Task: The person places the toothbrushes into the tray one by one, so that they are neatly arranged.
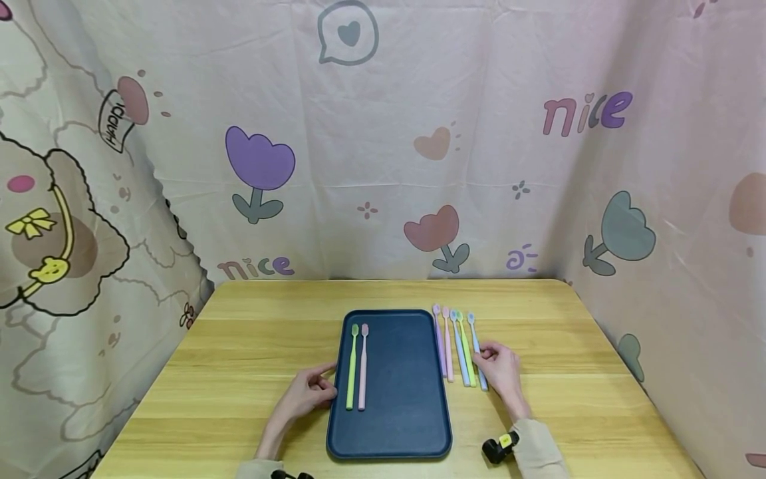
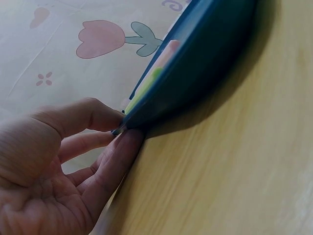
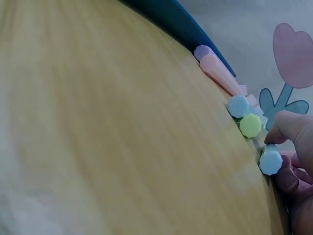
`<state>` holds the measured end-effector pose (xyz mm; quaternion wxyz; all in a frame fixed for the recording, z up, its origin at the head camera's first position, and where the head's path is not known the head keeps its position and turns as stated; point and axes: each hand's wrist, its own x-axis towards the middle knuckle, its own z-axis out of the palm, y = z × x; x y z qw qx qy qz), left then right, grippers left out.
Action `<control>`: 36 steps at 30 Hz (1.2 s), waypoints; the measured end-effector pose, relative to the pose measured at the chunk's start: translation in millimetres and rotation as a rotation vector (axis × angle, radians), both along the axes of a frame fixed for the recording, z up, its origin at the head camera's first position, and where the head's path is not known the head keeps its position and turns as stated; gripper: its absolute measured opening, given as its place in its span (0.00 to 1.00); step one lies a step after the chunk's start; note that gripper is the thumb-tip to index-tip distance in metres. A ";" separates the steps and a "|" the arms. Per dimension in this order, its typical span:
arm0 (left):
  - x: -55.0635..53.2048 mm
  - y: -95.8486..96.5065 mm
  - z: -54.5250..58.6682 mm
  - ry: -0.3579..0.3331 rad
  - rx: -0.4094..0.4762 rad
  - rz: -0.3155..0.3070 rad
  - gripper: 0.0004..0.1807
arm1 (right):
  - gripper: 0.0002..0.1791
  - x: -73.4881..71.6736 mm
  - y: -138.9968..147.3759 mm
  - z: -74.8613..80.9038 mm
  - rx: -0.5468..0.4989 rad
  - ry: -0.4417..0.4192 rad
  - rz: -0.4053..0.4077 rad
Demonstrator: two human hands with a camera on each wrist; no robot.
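Note:
A dark blue tray (image 1: 401, 386) lies on the table, with a green toothbrush (image 1: 352, 369) and a pink toothbrush (image 1: 362, 369) side by side on its left part. My left hand (image 1: 306, 392) holds the tray's left rim, thumb on top and fingers against the outer side in the left wrist view. To the right of the tray, my right hand (image 1: 503, 369) pinches the outermost blue toothbrush (image 3: 270, 160) between thumb and fingers. Beside it lie another green toothbrush (image 1: 467, 352), another blue toothbrush (image 1: 461, 352), another pink toothbrush (image 1: 448, 346) and a purple toothbrush (image 1: 440, 346).
The wooden table (image 1: 251, 346) extends to both sides of the tray. Behind it hangs a printed curtain (image 1: 359, 166), and more of the cloth hangs along the left and right sides. The purple toothbrush lies close against the tray's right edge.

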<state>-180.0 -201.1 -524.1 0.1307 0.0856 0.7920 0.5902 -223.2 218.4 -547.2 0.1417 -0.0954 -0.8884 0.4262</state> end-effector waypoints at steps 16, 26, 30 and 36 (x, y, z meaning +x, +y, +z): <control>0.5 0.3 -0.3 -0.007 -0.004 0.010 0.37 | 0.12 -1.5 0.0 0.4 0.010 -0.019 0.003; 0.9 0.7 0.2 -0.009 -0.012 0.017 0.37 | 0.09 -1.8 -0.4 -0.2 0.049 -0.002 -0.004; 0.9 0.5 0.3 -0.008 -0.015 0.015 0.37 | 0.09 -1.3 -0.5 -0.4 0.054 -0.003 -0.006; 1.0 0.7 0.4 -0.006 -0.006 0.013 0.37 | 0.11 -0.1 -0.6 0.7 0.028 -0.009 0.010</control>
